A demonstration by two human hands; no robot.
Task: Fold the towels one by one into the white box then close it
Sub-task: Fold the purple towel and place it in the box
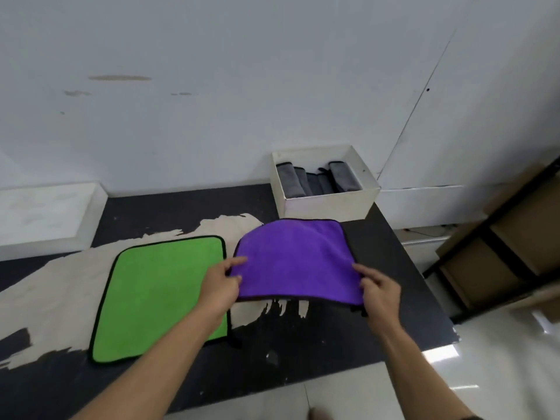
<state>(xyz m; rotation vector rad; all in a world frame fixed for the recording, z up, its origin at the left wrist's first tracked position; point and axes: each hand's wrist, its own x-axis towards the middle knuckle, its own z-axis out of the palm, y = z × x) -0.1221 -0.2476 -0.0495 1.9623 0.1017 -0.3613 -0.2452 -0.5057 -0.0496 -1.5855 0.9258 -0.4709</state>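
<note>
At the far right corner of the table [303, 344]: white box [330, 204], lid off, top open. Inside it, grey towels [318, 181] stand folded side by side in a row.

Purple towel [298, 259], black-edged, lies just in front of the box. Its far edge is close to the box's front wall; whether they touch cannot be told. Its near edge is lifted off the table and sags a little in the middle between the two hands.

Left hand [219, 284]: grip pinches the towel's left edge, thumb on top, fingers beneath.

Right hand [380, 291]: grip closed on the near right corner, fingers curled round the hem. A small black loop hangs below that corner.

Green towel [160, 295], also black-edged, lies spread flat and unfolded left of the purple one, towards the table's near edge. The left forearm crosses over its right side. The two towels sit just beside each other.

Table surface is dark, with large worn pale patches under and around both towels.

Beyond the table's right edge: a dark-framed shelf [497, 247] holding cardboard boxes [527, 225], standing on a pale glossy floor [500, 374].
</note>
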